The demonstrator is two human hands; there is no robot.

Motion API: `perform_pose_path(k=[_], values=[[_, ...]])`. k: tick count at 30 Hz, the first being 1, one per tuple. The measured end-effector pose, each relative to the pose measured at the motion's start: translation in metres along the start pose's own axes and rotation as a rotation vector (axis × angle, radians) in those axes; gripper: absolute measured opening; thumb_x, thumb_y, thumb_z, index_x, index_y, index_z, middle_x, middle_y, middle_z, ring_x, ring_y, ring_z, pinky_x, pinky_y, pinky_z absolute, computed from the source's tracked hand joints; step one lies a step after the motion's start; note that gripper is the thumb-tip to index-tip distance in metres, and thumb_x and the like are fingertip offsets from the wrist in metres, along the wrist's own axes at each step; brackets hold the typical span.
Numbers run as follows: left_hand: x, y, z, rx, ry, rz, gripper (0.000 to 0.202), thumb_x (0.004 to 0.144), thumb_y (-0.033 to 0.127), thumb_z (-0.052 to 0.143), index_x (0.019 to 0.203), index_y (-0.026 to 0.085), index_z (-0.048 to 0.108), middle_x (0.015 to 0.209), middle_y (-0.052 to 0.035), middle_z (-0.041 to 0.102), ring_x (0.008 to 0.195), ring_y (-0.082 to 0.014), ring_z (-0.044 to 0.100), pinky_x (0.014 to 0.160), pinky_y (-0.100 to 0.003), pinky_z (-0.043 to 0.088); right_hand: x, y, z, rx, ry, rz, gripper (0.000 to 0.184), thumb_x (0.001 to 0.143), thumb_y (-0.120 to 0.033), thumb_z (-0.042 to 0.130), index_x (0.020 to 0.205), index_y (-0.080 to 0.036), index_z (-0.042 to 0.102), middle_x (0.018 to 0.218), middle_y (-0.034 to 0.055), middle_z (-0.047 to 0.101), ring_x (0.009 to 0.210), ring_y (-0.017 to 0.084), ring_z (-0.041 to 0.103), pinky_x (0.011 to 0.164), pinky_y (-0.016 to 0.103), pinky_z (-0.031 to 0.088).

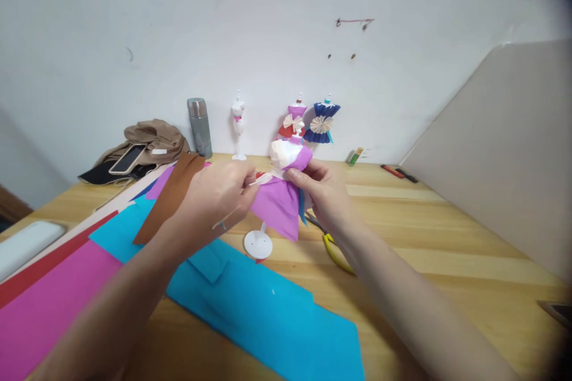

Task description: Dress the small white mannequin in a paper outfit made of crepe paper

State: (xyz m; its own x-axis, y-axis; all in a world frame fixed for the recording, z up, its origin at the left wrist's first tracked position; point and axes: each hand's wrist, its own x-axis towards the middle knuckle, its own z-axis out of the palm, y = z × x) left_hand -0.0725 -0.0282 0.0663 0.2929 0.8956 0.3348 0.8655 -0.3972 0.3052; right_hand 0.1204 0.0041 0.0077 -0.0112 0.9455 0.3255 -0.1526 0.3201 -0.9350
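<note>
A miniature dress form (280, 205) in a purple skirt, with a cream and purple top, leans tilted between my hands. My right hand (325, 190) grips it at the waist, thumb in front and fingers behind. With closed fingers, my left hand (227, 184) pinches the end of a narrow cream strip (270, 177) that runs to the waist. A bit of blue material (302, 208) hangs behind the skirt. Below the skirt shows the form's round white base (258, 244). My fingers hide part of the waist.
Blue sheets (286, 315), a brown sheet (172, 193) and a magenta sheet (53, 309) lie at the left and front. Yellow-handled pliers or scissors (336, 255) lie under my right forearm. A thermos (199, 128), a bare form (238, 125) and two dressed forms (322, 125) stand by the wall.
</note>
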Motion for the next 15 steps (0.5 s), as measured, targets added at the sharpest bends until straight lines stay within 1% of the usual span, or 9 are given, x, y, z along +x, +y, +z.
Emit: perform_pose_path(k=[4,6,8,9,10,11,12,14,15], values=[[0.001,-0.006,-0.007,-0.018,-0.031,0.031,0.029,0.091,0.031,0.053,0.064,0.020,0.053,0.059,0.0001,0.056,0.057,-0.0162,0.048,0.056,-0.029,0.028,0.001,0.001,0.000,0.006,-0.004,-0.014,0.023,0.066,-0.036,0.084,0.079,-0.021,0.074,0.072,-0.0008,0.069,0.066,0.015,0.058,0.059,0.027,0.044],[0.000,-0.009,-0.006,0.003,-0.007,0.068,0.023,0.092,0.031,0.052,0.073,0.020,0.062,0.067,-0.0009,0.062,0.063,-0.0180,0.055,0.058,-0.029,0.035,0.001,0.001,0.000,0.006,0.002,-0.017,0.023,0.066,-0.036,0.085,0.080,-0.021,0.074,0.074,-0.0003,0.070,0.068,0.015,0.060,0.061,0.028,0.046],[-0.002,-0.011,-0.003,0.042,0.064,0.198,0.015,0.091,0.023,0.052,0.090,0.019,0.066,0.089,-0.0042,0.071,0.077,-0.0208,0.064,0.065,-0.031,0.046,0.001,0.002,0.000,0.009,0.005,-0.015,0.024,0.066,-0.036,0.085,0.080,-0.021,0.075,0.074,-0.0002,0.071,0.069,0.016,0.061,0.063,0.029,0.048],[-0.003,-0.012,-0.001,0.068,0.111,0.301,0.017,0.090,0.017,0.051,0.098,0.018,0.066,0.104,-0.0070,0.072,0.091,-0.0225,0.067,0.074,-0.033,0.052,0.001,0.002,0.000,0.014,0.004,-0.009,0.024,0.065,-0.037,0.085,0.081,-0.021,0.075,0.074,-0.0003,0.071,0.069,0.016,0.062,0.063,0.029,0.048],[-0.004,-0.013,0.001,0.102,0.147,0.416,0.023,0.089,0.010,0.050,0.105,0.017,0.064,0.122,-0.0105,0.069,0.108,-0.0246,0.066,0.086,-0.036,0.055,0.001,0.002,0.000,0.020,0.000,-0.003,0.025,0.065,-0.037,0.085,0.082,-0.022,0.076,0.075,-0.0003,0.071,0.068,0.017,0.062,0.063,0.029,0.048],[-0.005,-0.014,0.004,0.144,0.169,0.526,0.028,0.088,0.003,0.048,0.109,0.015,0.062,0.138,-0.0141,0.062,0.126,-0.0271,0.060,0.099,-0.040,0.054,0.001,0.002,0.000,0.024,-0.003,0.001,0.025,0.065,-0.037,0.086,0.083,-0.022,0.076,0.075,-0.0002,0.072,0.068,0.017,0.062,0.063,0.030,0.048],[-0.005,-0.014,0.007,0.194,0.178,0.610,0.032,0.087,-0.001,0.046,0.111,0.013,0.061,0.150,-0.0175,0.052,0.140,-0.0301,0.050,0.110,-0.045,0.049,0.001,0.001,0.000,0.027,-0.005,0.002,0.025,0.065,-0.038,0.086,0.083,-0.023,0.076,0.076,-0.0002,0.072,0.068,0.017,0.062,0.063,0.030,0.047],[-0.003,-0.014,0.012,0.305,0.192,0.691,0.032,0.087,-0.007,0.045,0.111,0.009,0.059,0.161,-0.0233,0.038,0.154,-0.0369,0.032,0.120,-0.054,0.039,0.001,0.001,0.000,0.020,-0.006,-0.002,0.025,0.065,-0.038,0.085,0.083,-0.023,0.076,0.075,0.0000,0.072,0.068,0.017,0.061,0.062,0.030,0.047],[-0.001,-0.015,0.015,0.356,0.210,0.707,0.032,0.087,-0.008,0.045,0.110,0.008,0.059,0.163,-0.0252,0.034,0.155,-0.0394,0.027,0.121,-0.057,0.038,0.001,0.000,0.000,0.013,-0.003,-0.006,0.025,0.065,-0.039,0.085,0.082,-0.023,0.075,0.074,0.0000,0.071,0.068,0.017,0.061,0.063,0.030,0.046]])
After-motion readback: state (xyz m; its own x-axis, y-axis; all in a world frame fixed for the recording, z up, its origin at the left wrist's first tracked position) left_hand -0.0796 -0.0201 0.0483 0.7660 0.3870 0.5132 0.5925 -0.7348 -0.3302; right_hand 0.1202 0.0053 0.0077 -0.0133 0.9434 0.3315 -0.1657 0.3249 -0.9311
